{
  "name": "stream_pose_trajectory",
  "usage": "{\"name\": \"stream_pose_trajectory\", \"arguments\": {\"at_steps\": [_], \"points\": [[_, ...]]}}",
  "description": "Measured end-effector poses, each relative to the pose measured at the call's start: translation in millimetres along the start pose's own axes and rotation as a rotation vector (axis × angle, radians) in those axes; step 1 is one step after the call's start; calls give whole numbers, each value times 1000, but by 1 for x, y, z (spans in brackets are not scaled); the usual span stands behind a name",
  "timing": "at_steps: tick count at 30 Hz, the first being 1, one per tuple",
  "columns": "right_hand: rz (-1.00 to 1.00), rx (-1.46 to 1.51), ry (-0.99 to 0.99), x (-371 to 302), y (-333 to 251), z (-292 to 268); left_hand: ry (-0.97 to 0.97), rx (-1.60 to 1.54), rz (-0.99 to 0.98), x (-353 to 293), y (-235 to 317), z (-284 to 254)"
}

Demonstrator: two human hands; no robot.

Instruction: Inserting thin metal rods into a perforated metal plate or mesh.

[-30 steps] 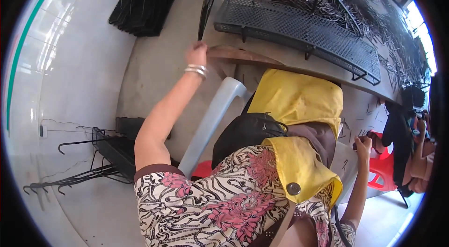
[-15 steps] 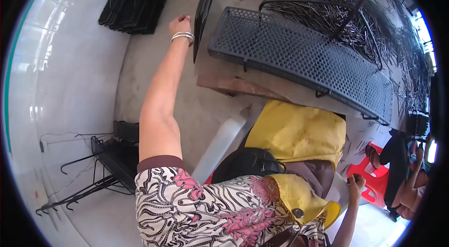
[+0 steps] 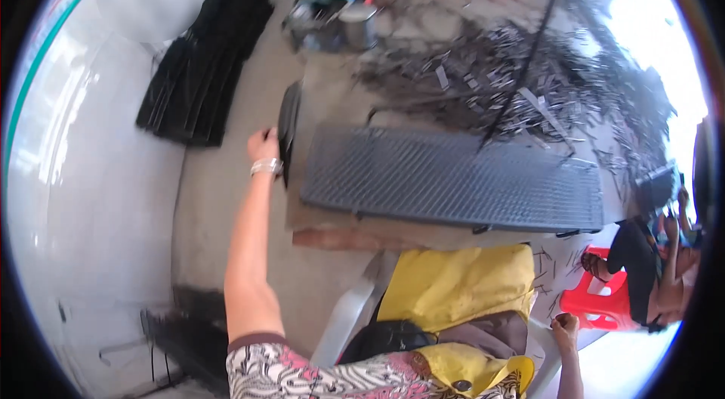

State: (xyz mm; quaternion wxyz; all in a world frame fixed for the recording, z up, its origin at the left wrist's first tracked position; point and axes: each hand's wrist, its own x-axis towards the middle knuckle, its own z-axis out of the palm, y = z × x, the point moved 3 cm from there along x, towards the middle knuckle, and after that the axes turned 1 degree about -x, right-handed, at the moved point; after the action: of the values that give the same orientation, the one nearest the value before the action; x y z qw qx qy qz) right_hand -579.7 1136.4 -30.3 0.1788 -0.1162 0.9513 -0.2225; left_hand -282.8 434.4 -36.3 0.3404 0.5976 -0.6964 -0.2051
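Observation:
My left arm is stretched far forward, and my left hand (image 3: 263,144) is closed in a fist beside a stack of thin, curved black sheets (image 3: 288,123). Whether the fist grips anything is hidden by the curled fingers. A long dark-grey perforated metal rack (image 3: 453,180) lies across the work surface in front of me, touched by neither hand. Low on the right, my right hand (image 3: 565,325) has its fingers curled together near my lap; what they hold, if anything, is too small to make out. A yellow apron (image 3: 453,282) covers my lap.
Behind the rack spreads a heap of dark metal strips (image 3: 513,81). A metal can (image 3: 357,25) stands at the far side. Black racks (image 3: 204,59) are stacked by the left wall. At right, a person sits by a red plastic stool (image 3: 604,297).
The view has tilted upward, so the rack and stack appear lower and more of the far floor shows. My left hand is still closed beside the black sheets. The picture is blurrier.

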Motion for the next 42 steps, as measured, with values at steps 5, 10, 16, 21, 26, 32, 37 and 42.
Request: {"name": "stream_pose_trajectory", "arguments": {"at_steps": [5, 10, 16, 21, 26, 32, 37, 42], "points": [[37, -225, -141, 10, -15, 22, -10, -49, -1, 1, -45, -21], [64, -229, -71, -4, -21, 17, 7, 162, 273, 5, -7, -12], [104, -150, -40, -9, -31, 12, -84, 547, 373, 14, -4, -32], [67, -192, -54, -3, -34, 12, -146, 592, 293, 19, -24, -92], [23, -226, -91, -5, -23, 16, -315, 575, -162, -6, -68, -132], [-22, -199, -112, 12, -19, 19, -527, 114, -419, -77, -138, -127], [-159, -147, -34, 37, -15, 36, -473, 158, -481, -133, -175, -119], [-378, -121, -50, 39, -55, 31, -288, -122, -529, -188, -132, -143]]}}
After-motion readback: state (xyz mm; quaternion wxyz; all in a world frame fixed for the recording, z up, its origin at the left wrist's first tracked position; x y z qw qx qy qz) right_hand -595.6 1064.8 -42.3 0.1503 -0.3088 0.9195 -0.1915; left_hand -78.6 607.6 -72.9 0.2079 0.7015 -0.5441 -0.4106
